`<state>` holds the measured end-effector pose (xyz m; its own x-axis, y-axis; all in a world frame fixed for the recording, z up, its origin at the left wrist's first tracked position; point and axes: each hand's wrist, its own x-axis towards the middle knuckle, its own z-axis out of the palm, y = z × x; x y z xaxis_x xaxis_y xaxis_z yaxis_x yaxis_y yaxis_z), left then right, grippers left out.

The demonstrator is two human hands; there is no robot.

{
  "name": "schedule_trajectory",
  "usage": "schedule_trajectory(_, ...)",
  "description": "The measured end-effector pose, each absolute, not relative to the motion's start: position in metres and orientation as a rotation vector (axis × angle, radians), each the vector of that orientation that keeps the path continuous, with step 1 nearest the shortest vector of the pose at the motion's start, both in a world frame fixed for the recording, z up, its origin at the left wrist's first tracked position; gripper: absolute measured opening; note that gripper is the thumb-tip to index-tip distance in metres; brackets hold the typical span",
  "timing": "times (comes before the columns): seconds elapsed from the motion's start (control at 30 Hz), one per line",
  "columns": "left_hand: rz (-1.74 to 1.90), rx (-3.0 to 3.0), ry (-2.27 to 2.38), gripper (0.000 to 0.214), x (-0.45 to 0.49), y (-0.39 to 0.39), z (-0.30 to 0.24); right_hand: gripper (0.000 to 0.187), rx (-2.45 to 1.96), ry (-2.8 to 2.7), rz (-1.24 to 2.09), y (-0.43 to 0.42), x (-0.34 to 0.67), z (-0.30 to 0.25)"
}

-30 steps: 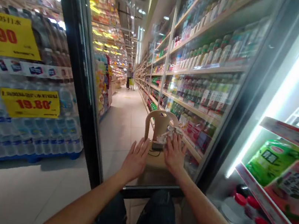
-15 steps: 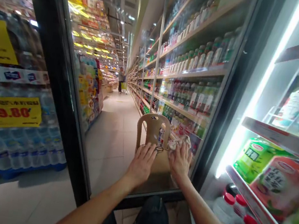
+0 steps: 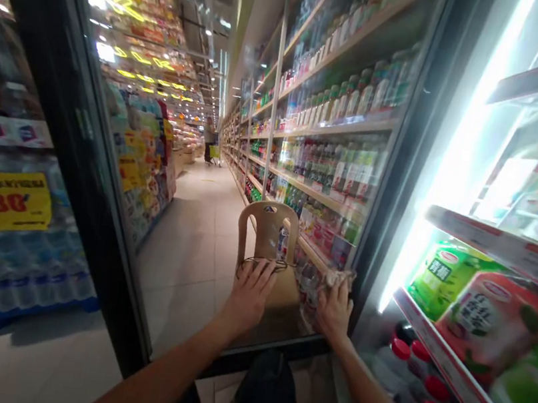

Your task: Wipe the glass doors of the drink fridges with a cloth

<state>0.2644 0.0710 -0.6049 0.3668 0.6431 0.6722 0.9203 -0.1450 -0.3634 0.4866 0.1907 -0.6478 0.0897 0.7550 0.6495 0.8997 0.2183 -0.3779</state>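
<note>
Possibly, with the fingers of our right hand (image 3: 335, 309) holding the bunched cloth (image 3: 340, 278) against the glass door (image 3: 225, 222), overreaching sideways could jam our knuckles into the dark frame (image 3: 397, 180), while our left hand (image 3: 248, 298), fingers loosely spread, seemingly touches glass.

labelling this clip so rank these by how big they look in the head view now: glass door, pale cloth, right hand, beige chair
1. glass door
2. beige chair
3. right hand
4. pale cloth, partly covered
</note>
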Motion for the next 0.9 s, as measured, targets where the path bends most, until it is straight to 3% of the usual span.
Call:
schedule_trajectory(0.07,-0.465,-1.867,-1.349,0.053,0.260,0.071,-0.606,0.058,-1.562,-1.706,-0.236,0.189,0.484,-0.653)
schedule_trajectory(0.27,-0.490,-1.805,-1.425,0.057,0.245,0.068,-0.594,0.053,-1.271,-1.691,-0.493,0.189,0.451,-0.593)
schedule_trajectory(0.43,-0.520,-1.776,-1.438,0.054,0.235,0.060,-0.586,0.041,-1.003,-1.991,-0.689,0.164,0.426,-0.606)
schedule_trajectory(0.63,-0.583,-1.727,-1.464,0.052,0.228,0.055,-0.572,0.047,-1.104,-1.802,-0.645,0.171,0.418,-0.557)
schedule_trajectory(0.9,-0.610,-1.650,-1.490,0.051,0.206,0.042,-0.565,0.041,-0.774,-2.067,-0.805,0.152,0.394,-0.564)
